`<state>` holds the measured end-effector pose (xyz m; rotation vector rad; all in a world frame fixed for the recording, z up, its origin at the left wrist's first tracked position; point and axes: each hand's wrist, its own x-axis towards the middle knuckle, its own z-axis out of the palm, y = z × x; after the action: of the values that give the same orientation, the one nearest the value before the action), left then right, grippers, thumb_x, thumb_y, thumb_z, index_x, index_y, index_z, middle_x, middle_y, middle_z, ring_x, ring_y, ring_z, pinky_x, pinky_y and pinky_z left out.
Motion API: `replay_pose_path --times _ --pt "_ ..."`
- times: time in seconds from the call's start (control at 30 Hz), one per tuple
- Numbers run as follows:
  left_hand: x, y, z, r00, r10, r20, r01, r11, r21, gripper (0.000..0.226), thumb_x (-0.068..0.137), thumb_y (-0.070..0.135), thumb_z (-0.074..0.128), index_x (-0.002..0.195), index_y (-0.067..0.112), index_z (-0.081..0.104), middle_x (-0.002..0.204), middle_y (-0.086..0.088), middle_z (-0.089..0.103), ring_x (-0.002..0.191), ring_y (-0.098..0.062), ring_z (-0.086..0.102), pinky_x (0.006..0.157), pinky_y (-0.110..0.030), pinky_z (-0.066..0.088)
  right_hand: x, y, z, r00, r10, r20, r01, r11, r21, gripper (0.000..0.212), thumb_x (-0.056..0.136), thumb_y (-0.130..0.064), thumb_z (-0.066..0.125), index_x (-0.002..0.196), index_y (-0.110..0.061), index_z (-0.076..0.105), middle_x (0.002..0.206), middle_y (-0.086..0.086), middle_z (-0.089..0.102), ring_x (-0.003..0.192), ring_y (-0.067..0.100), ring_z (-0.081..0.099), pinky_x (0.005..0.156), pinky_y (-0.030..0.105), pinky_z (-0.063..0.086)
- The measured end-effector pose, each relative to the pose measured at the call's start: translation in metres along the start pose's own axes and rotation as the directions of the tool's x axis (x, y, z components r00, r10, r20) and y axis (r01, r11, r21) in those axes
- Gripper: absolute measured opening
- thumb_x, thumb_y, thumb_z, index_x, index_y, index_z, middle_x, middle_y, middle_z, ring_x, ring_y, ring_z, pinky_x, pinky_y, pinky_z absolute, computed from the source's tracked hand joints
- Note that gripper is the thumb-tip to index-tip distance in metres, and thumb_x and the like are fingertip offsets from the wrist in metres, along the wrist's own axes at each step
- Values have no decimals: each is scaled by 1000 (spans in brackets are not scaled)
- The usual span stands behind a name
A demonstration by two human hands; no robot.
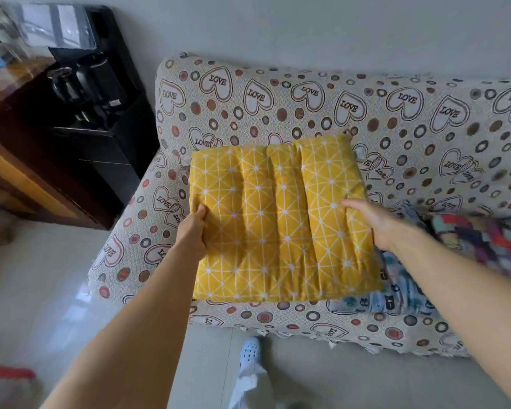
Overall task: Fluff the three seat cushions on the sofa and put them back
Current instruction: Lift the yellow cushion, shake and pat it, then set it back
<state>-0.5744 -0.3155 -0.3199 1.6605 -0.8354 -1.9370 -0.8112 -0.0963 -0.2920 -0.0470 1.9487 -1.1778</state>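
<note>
Yellow cushion (281, 219) is up off the sofa (307, 113), over its left end — fluffing looks under way. Two patterned cushions (443, 255) lie on the seat to the right, probably still to do. Left hand (194, 231) and right hand (372, 222) clamp opposite edges, thumbs on top.

The cushion (281, 219) is mustard yellow with white gridlines; the sofa (307, 98) cover shows "LOVE" hearts and seemingly brownish rings.

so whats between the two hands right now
In the head view, the yellow seat cushion spans the whole gap: left hand grips its left edge, right hand its right edge.
</note>
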Motion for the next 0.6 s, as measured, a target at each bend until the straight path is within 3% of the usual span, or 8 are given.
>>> replay_pose_path --times 0.1,0.17,0.23,0.33,0.4,0.5,0.6 --pt "33 5 11 1000 0 -3 0 999 45 18 93 27 58 82 13 58 74 -4 57 66 -20 58 74 -45 53 54 20 11 993 58 -105 -46 992 113 67 52 -44 79 111 -18 66 112 11 68 102 32 64 95 53 48" --pt "63 5 15 1000 -7 -4 7 997 78 19 91 29 60 95 11 63 80 -6 61 76 -23 63 79 -48 55 88 34 19 982 148 -118 -132 983 130 73 33 -42 81 102 -19 69 113 11 68 102 33 64 94 55 48" --pt "99 2 17 1000 -19 -25 22 992 125 21 87 32 63 94 13 64 91 -8 64 91 -28 65 86 -53 54 136 61 21 970 196 -142 -173 972 162 65 26 -38 81 87 -17 71 114 10 67 102 34 63 93 56 48" --pt "155 -11 20 996 -50 -68 63 979 194 20 81 38 65 81 18 63 98 -9 66 99 -31 65 88 -53 53 151 64 41 951 248 -184 -221 962 158 51 36 -35 79 82 -16 71 106 11 69 98 35 64 90 54 50" --pt "180 -20 24 993 -79 -90 98 968 231 29 82 39 64 93 13 64 97 -9 66 97 -31 65 86 -52 54 168 72 51 941 282 -188 -253 953 166 43 49 -28 78 89 -15 70 103 13 70 96 35 65 91 54 50" --pt "209 -36 32 988 -91 -128 123 954 273 27 86 37 61 102 14 60 97 -9 62 98 -31 63 89 -51 53 207 102 59 932 318 -177 -286 941 182 52 50 -26 80 99 -15 68 106 13 71 97 35 66 91 56 50" --pt "236 -57 36 979 -108 -175 159 938 309 21 88 34 61 97 16 57 93 -9 61 96 -31 62 88 -49 53 218 114 76 924 338 -178 -305 934 188 25 68 -13 79 88 -15 64 110 14 69 101 35 65 94 54 49"
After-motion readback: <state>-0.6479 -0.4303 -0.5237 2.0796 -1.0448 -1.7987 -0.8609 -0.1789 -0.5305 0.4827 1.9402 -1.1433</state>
